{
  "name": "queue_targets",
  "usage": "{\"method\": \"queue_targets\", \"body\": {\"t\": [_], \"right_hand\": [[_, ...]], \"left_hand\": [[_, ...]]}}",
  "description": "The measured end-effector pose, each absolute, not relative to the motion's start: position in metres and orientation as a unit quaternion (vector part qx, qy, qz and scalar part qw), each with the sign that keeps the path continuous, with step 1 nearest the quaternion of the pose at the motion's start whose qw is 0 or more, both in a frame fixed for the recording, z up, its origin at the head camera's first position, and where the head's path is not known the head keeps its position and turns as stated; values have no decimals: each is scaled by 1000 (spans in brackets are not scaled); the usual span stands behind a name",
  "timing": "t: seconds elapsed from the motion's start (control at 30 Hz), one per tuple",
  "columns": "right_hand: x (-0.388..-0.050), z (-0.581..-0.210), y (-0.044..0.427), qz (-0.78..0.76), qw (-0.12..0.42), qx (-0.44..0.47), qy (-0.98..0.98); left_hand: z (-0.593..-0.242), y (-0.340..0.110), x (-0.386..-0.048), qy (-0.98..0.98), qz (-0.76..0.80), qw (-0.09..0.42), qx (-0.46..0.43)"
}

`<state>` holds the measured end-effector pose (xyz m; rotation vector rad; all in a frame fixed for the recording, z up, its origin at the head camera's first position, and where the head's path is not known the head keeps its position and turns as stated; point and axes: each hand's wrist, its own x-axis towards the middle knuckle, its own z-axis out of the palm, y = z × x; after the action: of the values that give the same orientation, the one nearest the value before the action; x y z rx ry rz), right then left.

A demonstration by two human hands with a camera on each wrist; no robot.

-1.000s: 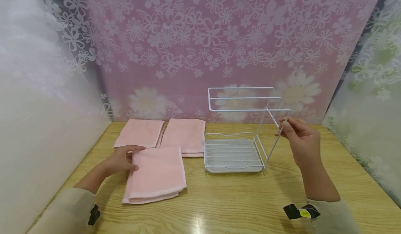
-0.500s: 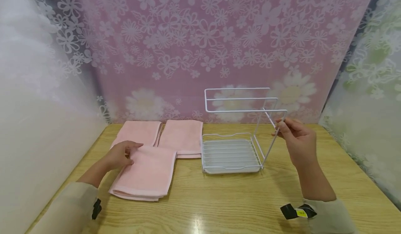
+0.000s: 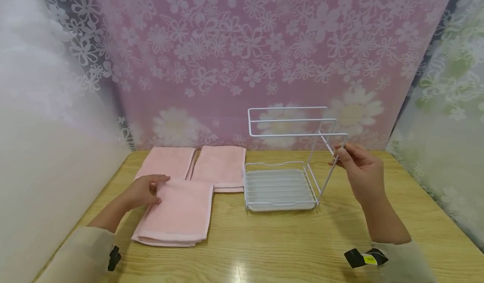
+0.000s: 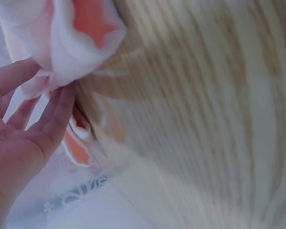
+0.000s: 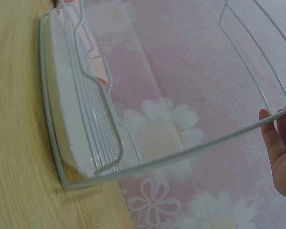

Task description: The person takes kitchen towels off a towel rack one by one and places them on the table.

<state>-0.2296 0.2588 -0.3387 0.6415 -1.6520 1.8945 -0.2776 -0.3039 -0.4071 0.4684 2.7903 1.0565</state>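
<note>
My left hand [image 3: 139,194] pinches the left edge of a folded pink towel [image 3: 183,211] that lies nearest to me on the table. In the left wrist view, thumb and fingers meet at the towel's pale folded edge [image 4: 81,57]. At the right, a white wire rack [image 3: 291,135] stands upright, its overhanging top pointing left. My right hand [image 3: 364,175] grips the rack's slanted right upright between thumb and fingers. The right wrist view shows the fingertips on that wire upright [image 5: 195,152]. A white drip tray [image 3: 281,207] sits under the rack's bottom wires.
Two more folded pink towels, one at the back left [image 3: 166,162] and one beside it [image 3: 219,167], lie behind the held towel. The right one lies close to the rack's left side. A flowered pink curtain [image 3: 219,64] hangs behind the wooden table [image 3: 264,249].
The held towel has moved left and turned a little, mostly in the first half second. My right hand keeps its grip on the rack. The whole view has shifted slightly.
</note>
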Motion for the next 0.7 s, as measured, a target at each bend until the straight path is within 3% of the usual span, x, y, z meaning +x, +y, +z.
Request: {"method": "queue_targets", "body": {"t": [0.37, 0.7], "right_hand": [[-222, -332, 261, 708, 265, 231, -613], [-216, -333, 268, 696, 282, 176, -637]], "left_hand": [[-384, -294, -269, 916, 351, 5, 194], [-365, -289, -253, 890, 429, -34, 151]]}}
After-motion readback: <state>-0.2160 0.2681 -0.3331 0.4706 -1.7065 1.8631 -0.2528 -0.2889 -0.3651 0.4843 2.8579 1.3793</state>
